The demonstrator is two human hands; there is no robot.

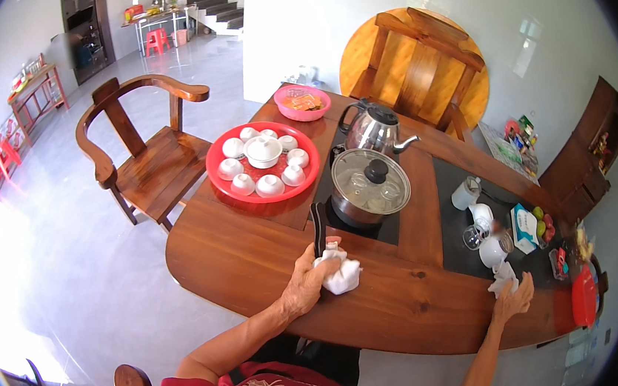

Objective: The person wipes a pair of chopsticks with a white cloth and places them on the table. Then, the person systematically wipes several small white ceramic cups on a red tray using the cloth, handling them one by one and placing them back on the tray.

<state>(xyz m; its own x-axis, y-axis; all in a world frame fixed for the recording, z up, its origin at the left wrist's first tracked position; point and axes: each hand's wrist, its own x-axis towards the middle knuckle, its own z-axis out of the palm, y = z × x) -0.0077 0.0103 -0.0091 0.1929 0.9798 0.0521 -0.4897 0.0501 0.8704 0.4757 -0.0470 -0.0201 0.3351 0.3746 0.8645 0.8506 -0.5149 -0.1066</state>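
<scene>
Left hand (304, 283) fingers bunched on white cloth (342, 273), wooden table (241, 263)

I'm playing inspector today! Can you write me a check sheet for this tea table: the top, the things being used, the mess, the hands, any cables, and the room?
Surface: curved brown wooden tea table, with a black inset panel.
Job's things: crumpled white cloth under the left hand; small white tissue by the right hand.
Clutter: round red tray of white cups, steel kettle, glass-lidded pot, pink snack bowl, white cups and boxes at the right end.
Grippers: left hand grips the cloth; right hand rests open on the table edge.
Cables: nothing seen.
Surroundings: wooden armchair, pale tiled floor, stairs, red stools.
</scene>
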